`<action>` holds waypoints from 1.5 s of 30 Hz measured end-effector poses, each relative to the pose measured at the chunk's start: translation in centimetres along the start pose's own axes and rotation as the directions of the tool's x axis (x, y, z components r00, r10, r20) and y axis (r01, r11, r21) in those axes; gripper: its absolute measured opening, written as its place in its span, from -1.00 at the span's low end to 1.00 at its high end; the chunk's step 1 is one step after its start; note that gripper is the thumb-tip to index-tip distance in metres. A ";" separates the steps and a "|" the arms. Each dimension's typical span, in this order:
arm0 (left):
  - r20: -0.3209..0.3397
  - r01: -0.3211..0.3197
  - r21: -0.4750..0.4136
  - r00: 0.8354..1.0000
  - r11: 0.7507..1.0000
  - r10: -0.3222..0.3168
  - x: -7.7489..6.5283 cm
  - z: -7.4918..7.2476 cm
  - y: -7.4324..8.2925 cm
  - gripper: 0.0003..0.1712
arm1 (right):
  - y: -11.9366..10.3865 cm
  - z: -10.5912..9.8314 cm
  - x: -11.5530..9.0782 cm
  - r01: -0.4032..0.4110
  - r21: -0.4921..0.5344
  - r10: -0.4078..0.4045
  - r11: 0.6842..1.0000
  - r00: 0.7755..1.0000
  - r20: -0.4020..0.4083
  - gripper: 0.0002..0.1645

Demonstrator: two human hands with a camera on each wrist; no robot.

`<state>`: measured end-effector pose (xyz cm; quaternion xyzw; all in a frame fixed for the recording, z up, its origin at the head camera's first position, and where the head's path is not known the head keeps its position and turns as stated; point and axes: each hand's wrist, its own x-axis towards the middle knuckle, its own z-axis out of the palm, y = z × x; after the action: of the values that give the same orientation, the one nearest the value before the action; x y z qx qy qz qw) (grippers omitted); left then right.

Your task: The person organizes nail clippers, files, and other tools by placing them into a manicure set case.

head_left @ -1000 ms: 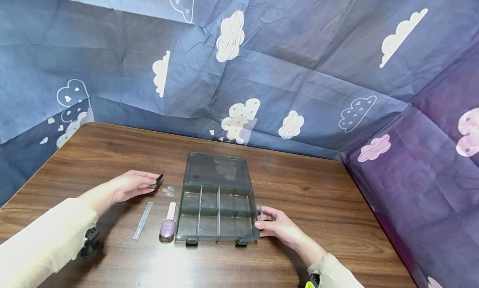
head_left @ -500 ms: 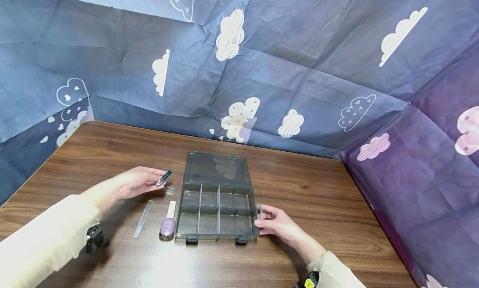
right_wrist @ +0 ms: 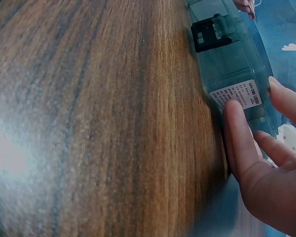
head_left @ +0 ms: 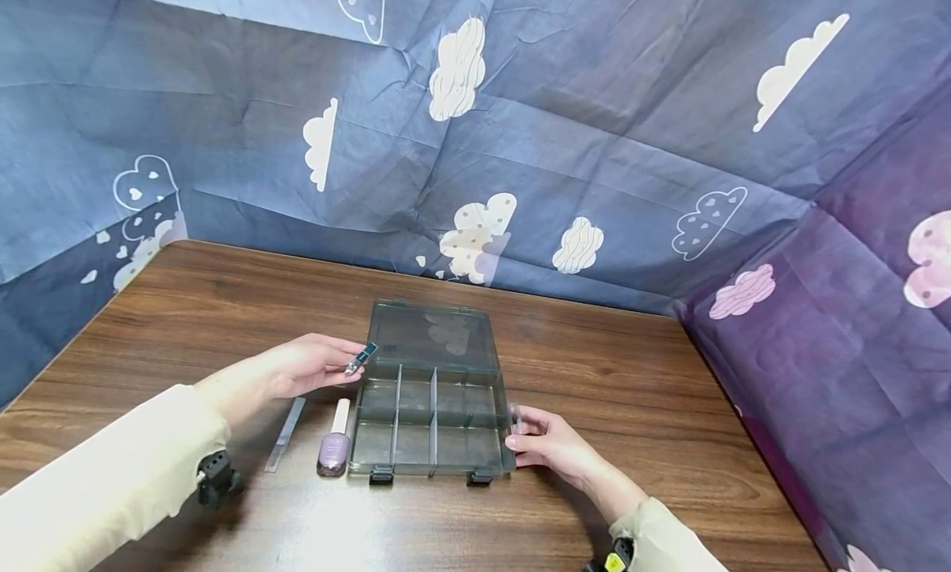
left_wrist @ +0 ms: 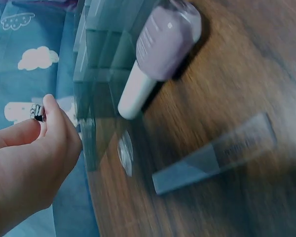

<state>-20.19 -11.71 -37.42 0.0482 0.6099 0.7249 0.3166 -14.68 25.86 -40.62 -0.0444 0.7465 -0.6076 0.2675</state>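
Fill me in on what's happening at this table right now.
A person sits at a wooden table with an open compartment box in front of them. The left hand pinches a small dark clip-like item just above the box's left rear corner. The right hand rests its fingers against the box's right side. A lilac nail polish bottle and a clear strip lie left of the box. All the compartments look empty.

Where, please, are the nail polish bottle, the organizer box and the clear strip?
nail polish bottle (head_left: 332, 454), head view, its purple body
organizer box (head_left: 431, 450), head view, a front divider wall
clear strip (head_left: 285, 434), head view, its middle
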 end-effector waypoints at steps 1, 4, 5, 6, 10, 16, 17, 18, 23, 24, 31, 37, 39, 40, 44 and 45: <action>0.002 0.001 -0.001 1.000 1.000 -0.001 0.1 0.3 0.0 -0.45 | 0.0 0.0 0.0 0.000 0.001 0.000 1.000 1.000 0.001 -0.09; 0.000 0.007 -0.009 1.000 1.000 -0.007 0.5 1.1 0.2 -0.46 | 0.0 -0.1 -0.1 0.001 0.002 -0.001 1.000 1.000 0.005 -0.10; 0.000 0.008 -0.011 1.000 1.000 -0.008 0.6 1.3 0.2 -0.46 | 0.0 -0.1 -0.1 0.000 0.002 0.000 1.000 1.000 0.006 -0.10; 0.002 0.008 -0.008 1.000 1.000 -0.008 0.7 1.5 0.2 -0.46 | 0.0 -0.1 -0.1 0.000 0.002 0.000 1.000 1.000 0.005 -0.10; -0.010 0.020 -0.006 1.000 1.000 -0.020 1.1 2.3 0.2 -0.48 | -0.1 0.0 -0.1 0.001 0.001 -0.001 1.000 1.000 0.008 -0.11; -0.007 0.037 0.010 0.999 0.999 -0.037 1.9 3.4 0.1 -0.48 | 0.0 -0.1 -0.1 0.009 0.006 -0.009 1.000 1.000 0.012 -0.11; -0.006 0.041 0.016 0.999 0.999 -0.041 2.0 3.6 0.0 -0.49 | 0.0 -0.1 -0.1 0.009 0.007 -0.009 1.000 1.000 0.011 -0.11; -0.003 0.045 0.019 0.999 0.999 -0.045 2.1 3.7 0.0 -0.49 | 0.0 -0.1 -0.1 0.007 0.007 -0.007 1.000 1.000 0.010 -0.11; 0.008 0.053 0.033 0.999 0.998 -0.053 2.5 4.3 -0.1 -0.50 | 0.1 0.0 0.0 0.001 0.009 -0.001 1.000 1.000 0.007 -0.13; 0.010 0.052 0.036 0.999 0.998 -0.053 2.5 4.4 -0.1 -0.50 | 0.1 0.0 0.0 0.002 0.009 -0.002 1.000 1.000 0.008 -0.13; 0.022 0.053 0.055 0.998 0.997 -0.055 2.8 4.8 -0.3 -0.49 | -0.2 0.0 0.0 -0.011 -0.004 0.011 1.000 1.000 0.003 -0.10; 0.009 0.063 0.044 0.998 0.997 -0.063 2.9 5.0 -0.3 -0.49 | -0.2 0.0 -0.1 -0.017 -0.006 0.017 1.000 1.000 0.000 -0.11; -0.001 0.069 0.035 0.998 0.997 -0.069 2.9 5.1 -0.4 -0.50 | -0.2 0.0 -0.1 -0.015 -0.005 0.015 1.000 1.000 0.001 -0.10; -0.004 0.070 0.032 0.998 0.997 -0.070 2.9 5.1 -0.4 -0.50 | -0.2 0.0 -0.1 -0.015 -0.006 0.015 1.000 1.000 0.002 -0.10; 0.005 0.068 0.033 0.998 0.997 -0.068 2.8 5.1 -0.3 -0.50 | -0.2 0.0 -0.1 -0.018 -0.004 0.018 1.000 1.000 0.000 -0.10; 0.010 0.064 0.036 0.998 0.997 -0.065 2.7 5.0 -0.2 -0.49 | -0.2 0.0 -0.1 -0.019 -0.004 0.019 1.000 1.000 0.000 -0.10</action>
<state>-19.96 -5.98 -37.22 0.0382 0.6223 0.7029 0.3423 -14.64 25.79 -40.37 -0.0378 0.7480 -0.6038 0.2730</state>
